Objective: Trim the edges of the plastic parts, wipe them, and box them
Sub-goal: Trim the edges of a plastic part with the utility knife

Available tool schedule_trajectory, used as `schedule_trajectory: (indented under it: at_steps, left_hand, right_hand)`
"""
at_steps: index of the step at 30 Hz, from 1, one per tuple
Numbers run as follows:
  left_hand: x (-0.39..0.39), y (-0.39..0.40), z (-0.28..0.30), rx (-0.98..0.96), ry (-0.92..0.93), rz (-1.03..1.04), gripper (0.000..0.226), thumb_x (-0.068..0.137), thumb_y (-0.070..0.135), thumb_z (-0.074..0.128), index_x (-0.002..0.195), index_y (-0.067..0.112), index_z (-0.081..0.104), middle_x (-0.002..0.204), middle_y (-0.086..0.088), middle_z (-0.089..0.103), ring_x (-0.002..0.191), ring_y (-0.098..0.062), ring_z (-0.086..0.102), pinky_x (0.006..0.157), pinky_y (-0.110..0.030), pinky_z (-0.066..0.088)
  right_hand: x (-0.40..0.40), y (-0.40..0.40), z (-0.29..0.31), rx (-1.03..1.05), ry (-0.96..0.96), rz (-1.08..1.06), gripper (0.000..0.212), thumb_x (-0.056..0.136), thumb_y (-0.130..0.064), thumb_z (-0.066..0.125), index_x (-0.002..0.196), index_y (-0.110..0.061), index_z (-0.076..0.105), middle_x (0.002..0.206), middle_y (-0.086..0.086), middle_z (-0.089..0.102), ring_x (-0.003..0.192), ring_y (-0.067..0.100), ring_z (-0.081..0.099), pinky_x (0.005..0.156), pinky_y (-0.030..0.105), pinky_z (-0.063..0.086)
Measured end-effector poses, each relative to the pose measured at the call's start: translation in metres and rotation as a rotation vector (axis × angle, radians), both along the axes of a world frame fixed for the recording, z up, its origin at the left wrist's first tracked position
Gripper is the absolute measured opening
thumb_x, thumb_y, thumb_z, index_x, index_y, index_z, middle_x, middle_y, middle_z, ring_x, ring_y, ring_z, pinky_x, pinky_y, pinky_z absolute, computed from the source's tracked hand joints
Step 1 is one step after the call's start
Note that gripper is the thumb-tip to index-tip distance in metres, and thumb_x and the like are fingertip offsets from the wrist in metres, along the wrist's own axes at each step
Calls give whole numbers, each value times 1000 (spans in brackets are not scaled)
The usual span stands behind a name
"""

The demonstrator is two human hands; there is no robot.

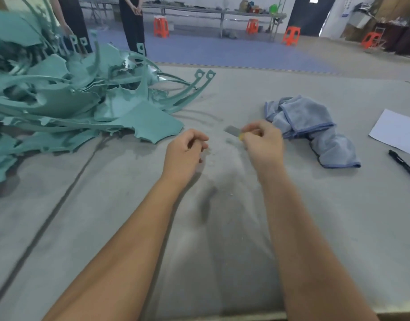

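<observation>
1. While both bare forearms reach forward over the grey table (222,262), the left hand (184,151) hangs with its fingers (197,137) curled loosely inward, thumb against fingertips, and nothing visible between them.
2. Just to the right of those curled fingers, and apart from them, the right hand (263,144) pinches a small cutter (234,132); its grey blade sticks out leftward past the fingertips, with a bit of yellow showing at the grip. The hand is blurred, so finer detail of the hold cannot be told.
3. Beyond the right hand's knuckles and a little to the right, a crumpled blue cloth (313,128) lies on the table, near the hand but not touching it.
4. Farther right of that, near the table's edge, lie a black pen (403,165) and a white sheet of paper (398,133).
5. To the left of the left hand's fingers and stretching away from them, a tangled heap of teal plastic parts (72,98) covers the table; its nearest flat piece ends close to the left fingertips without touching them.
6. Past the table's far edge, two people (132,24) in dark clothes stand on the blue floor, with orange stools (161,26) and long benches behind.
</observation>
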State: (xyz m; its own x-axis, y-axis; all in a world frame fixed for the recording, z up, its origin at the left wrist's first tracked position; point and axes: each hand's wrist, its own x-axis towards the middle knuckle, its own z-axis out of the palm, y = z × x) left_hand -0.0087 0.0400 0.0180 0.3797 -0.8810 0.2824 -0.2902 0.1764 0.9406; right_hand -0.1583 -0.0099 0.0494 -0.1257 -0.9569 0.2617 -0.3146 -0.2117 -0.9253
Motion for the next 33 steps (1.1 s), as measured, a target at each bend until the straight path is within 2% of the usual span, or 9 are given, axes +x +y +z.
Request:
schedule_trajectory:
  at_steps: [3, 7, 10, 14, 19, 21, 24, 27, 33]
  left_hand:
    - [7, 4, 0, -13, -190, 65, 30, 88, 2, 47, 83, 25, 65, 91, 10, 64, 86, -8, 58, 80, -29, 48]
    - [32, 10, 0, -45, -372, 261, 26, 84, 2, 51, 86, 20, 69, 103, 1, 62, 109, -21, 51, 94, -27, 37]
    - [50, 13, 2, -11, -310, 468, 26, 84, 5, 50, 87, 24, 68, 110, -1, 54, 114, -24, 45, 98, -25, 34]
    - [67, 15, 4, 201, -10, 495, 33, 82, 13, 44, 87, 36, 68, 104, -2, 54, 122, -34, 43, 103, -46, 40]
    - [74, 11, -4, 296, -33, 376, 38, 89, 20, 48, 118, 33, 69, 115, 21, 54, 143, -13, 19, 115, -31, 23]
    - [76, 8, 0, 205, 193, 318, 35, 91, 17, 54, 124, 22, 66, 121, 16, 58, 122, -2, 48, 93, -12, 38]
    - [79, 5, 2, 148, 357, 298, 36, 92, 14, 58, 127, 17, 63, 106, 16, 61, 82, 15, 51, 64, -2, 37]
    - [76, 5, -1, 88, 339, 333, 35, 89, 19, 65, 125, 17, 65, 108, 15, 64, 87, 11, 56, 73, -6, 43]
    - [66, 6, -13, 68, 67, 469, 26, 80, 43, 74, 100, 29, 65, 100, 6, 69, 95, -17, 67, 88, -41, 55]
  right_hand:
    - [35, 11, -20, 13, -98, 96, 22, 81, 0, 60, 77, -22, 60, 71, 0, 57, 65, 13, 50, 63, 27, 40]
    - [34, 7, -46, -26, 370, 154, 17, 83, -6, 55, 96, -11, 65, 92, 7, 63, 88, 24, 56, 69, 29, 35]
    - [34, 8, -49, -119, 506, 218, 17, 82, -6, 56, 96, -10, 65, 90, 10, 62, 87, 29, 55, 68, 31, 34]
    - [34, 12, -54, -147, 497, 215, 18, 85, -4, 54, 98, -11, 65, 91, 7, 59, 84, 23, 51, 66, 29, 29]
    - [34, 8, -53, -78, 303, 139, 20, 87, -2, 53, 100, -12, 63, 94, 3, 55, 82, 15, 47, 65, 19, 28]
    - [34, 7, -52, -37, 220, 113, 17, 88, -5, 55, 101, -13, 63, 93, 2, 57, 81, 14, 50, 63, 16, 30]
    - [33, 8, -51, 5, 99, 83, 14, 84, -9, 63, 94, -17, 61, 77, -8, 55, 67, 6, 51, 58, 6, 37]
    - [32, 8, -51, 9, 30, 69, 17, 81, -6, 66, 91, -18, 58, 72, -11, 52, 64, 3, 50, 57, 3, 37]
    - [29, 11, -49, 7, -29, 58, 38, 83, -4, 65, 112, -20, 48, 75, -11, 51, 64, 2, 49, 58, 5, 37]
